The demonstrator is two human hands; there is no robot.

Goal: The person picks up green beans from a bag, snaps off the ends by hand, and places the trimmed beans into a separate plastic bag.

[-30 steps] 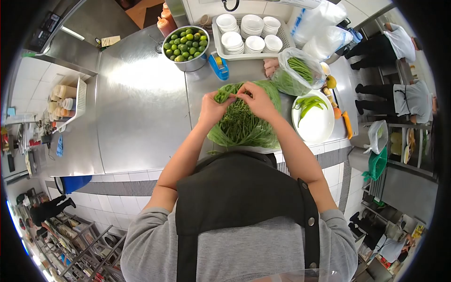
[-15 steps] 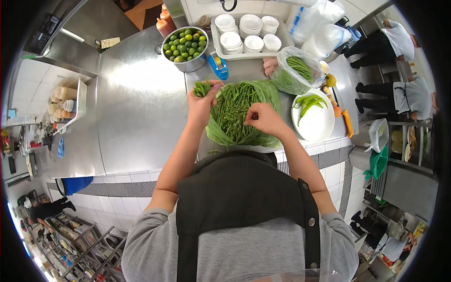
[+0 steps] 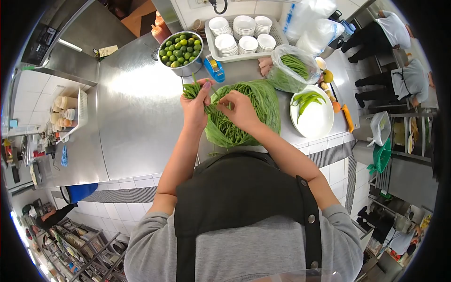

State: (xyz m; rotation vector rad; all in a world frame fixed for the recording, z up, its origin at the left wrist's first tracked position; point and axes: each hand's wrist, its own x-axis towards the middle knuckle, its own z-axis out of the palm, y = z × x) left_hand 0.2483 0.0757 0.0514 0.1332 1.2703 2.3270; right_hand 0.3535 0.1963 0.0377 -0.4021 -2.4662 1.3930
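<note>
My left hand (image 3: 195, 109) is closed around a small bunch of green beans (image 3: 190, 90), whose ends stick out past the fingers. Close beside it, over the left part of the pile, my right hand (image 3: 240, 112) has its thumb and fingers drawn together; what they pinch, if anything, I cannot make out. Below both hands a heap of loose green beans (image 3: 228, 129) lies in an open green plastic bag (image 3: 270, 113) on the steel counter.
Behind the bag are a pot of limes (image 3: 181, 68), a blue tape dispenser (image 3: 214, 69) and a tray (image 3: 230, 57) of stacked white bowls. To the right sit a clear bag (image 3: 282, 80) of beans, a white plate (image 3: 312, 124) with green peppers, and an orange-handled knife (image 3: 347, 117).
My right hand has moved left from the middle of the pile to beside my left hand. The left hand still holds its bunch, slightly lower.
</note>
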